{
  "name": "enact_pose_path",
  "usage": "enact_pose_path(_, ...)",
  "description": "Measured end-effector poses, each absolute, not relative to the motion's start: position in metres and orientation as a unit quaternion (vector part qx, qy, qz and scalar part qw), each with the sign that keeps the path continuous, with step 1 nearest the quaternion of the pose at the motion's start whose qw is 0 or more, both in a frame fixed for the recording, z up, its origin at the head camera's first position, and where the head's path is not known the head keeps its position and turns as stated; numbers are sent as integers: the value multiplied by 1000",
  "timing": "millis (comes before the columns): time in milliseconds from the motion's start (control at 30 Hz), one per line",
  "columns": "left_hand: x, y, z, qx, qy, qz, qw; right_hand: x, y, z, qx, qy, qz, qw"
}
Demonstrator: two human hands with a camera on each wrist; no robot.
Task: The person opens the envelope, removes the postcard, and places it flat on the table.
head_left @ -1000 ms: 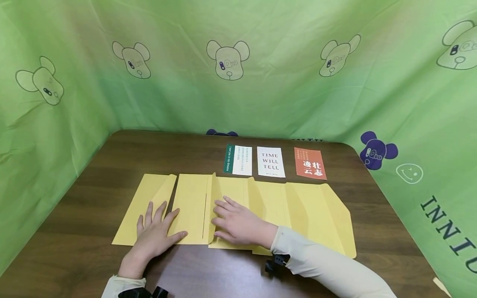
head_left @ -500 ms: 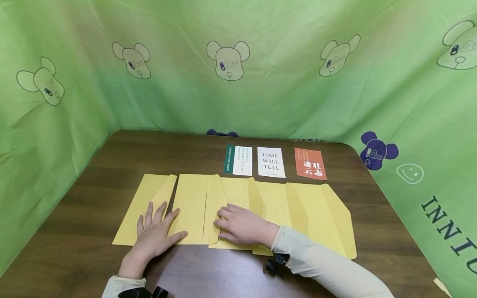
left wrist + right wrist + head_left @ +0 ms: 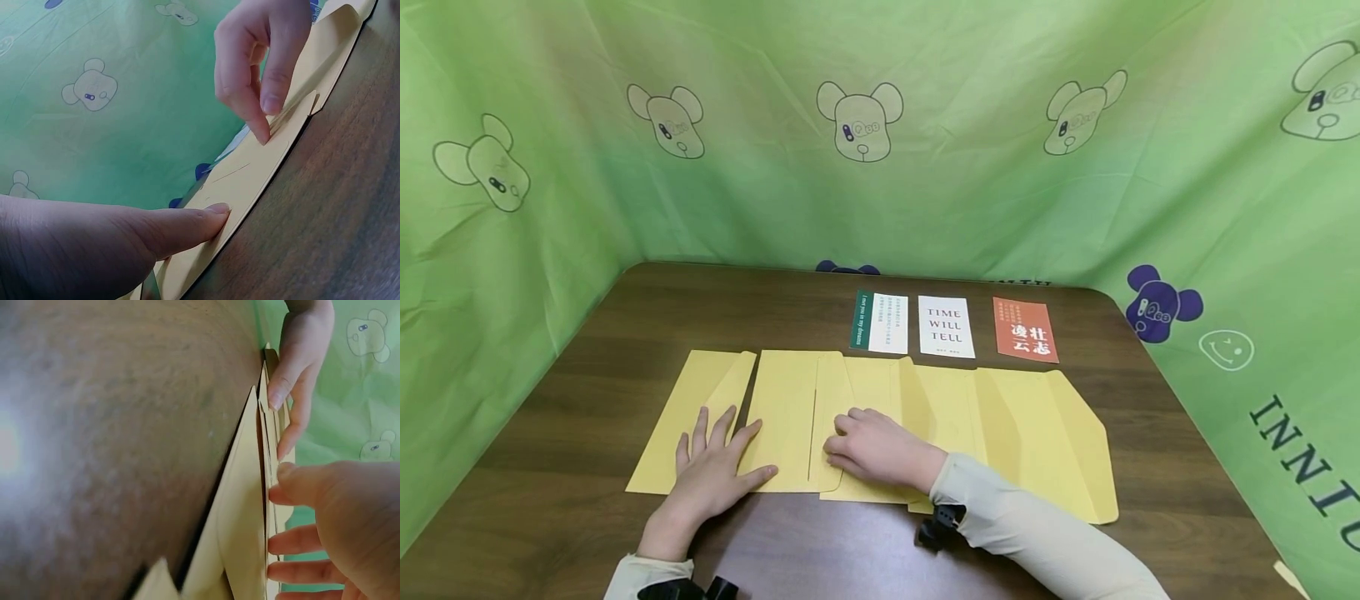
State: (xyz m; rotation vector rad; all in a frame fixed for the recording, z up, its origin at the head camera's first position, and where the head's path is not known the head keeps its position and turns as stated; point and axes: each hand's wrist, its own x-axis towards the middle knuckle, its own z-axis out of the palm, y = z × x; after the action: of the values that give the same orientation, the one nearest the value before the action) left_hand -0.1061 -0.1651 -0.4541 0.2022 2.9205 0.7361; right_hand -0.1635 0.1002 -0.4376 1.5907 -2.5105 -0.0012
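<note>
Several yellow envelopes lie in a row, most overlapping their neighbours, flaps at their right sides. My left hand (image 3: 711, 475) rests with spread fingers across the leftmost envelope (image 3: 662, 442) and the second envelope (image 3: 782, 383). Its thumb (image 3: 187, 226) presses the second envelope's paper in the left wrist view. My right hand (image 3: 880, 448) touches that envelope's flap (image 3: 832, 392), which lies flat over the third envelope (image 3: 871, 385). From the left wrist, the right index fingertip (image 3: 261, 133) meets the paper, the thumb apart from it. Part of the flap is hidden under the right hand.
Behind the envelopes lie a green-and-white card (image 3: 883, 323), a white card (image 3: 946, 327) and a red card (image 3: 1025, 329). Further right are more envelopes, including one with its flap spread out (image 3: 1078, 442). A green curtain (image 3: 955, 167) surrounds the brown table (image 3: 550, 433).
The second envelope's flap stood raised a second ago and now lies flat to the right. My right hand went slightly right with it, then back a little left. My left hand stayed put.
</note>
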Motion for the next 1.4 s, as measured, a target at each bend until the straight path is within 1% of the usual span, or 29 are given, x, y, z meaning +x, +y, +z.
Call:
enact_pose_path(100,-106,-165,-454,66,965,244,64,-165,97,-439,521,-850,16,78)
enact_pose_path(200,-105,-165,-453,66,965,244,65,-168,95,-440,504,-860,61,58)
enact_pose_path(367,-106,-165,-454,66,966,243,64,-174,92,-441,467,-871,153,13)
enact_pose_path(533,-106,-165,-454,65,966,241,64,-180,88,-442,425,-880,208,-35)
enact_pose_path(700,-106,-165,-455,66,966,242,64,-185,83,-441,375,-889,254,-70)
enact_pose_path(1067,-106,-164,-453,65,966,241,64,-201,73,-438,315,-894,286,-138)
enact_pose_path(1200,-106,-164,-453,66,966,243,65,-211,72,-432,292,-887,312,-178)
enact_pose_path(1400,-106,-165,-453,65,966,242,65,-227,76,-430,222,-840,410,-278)
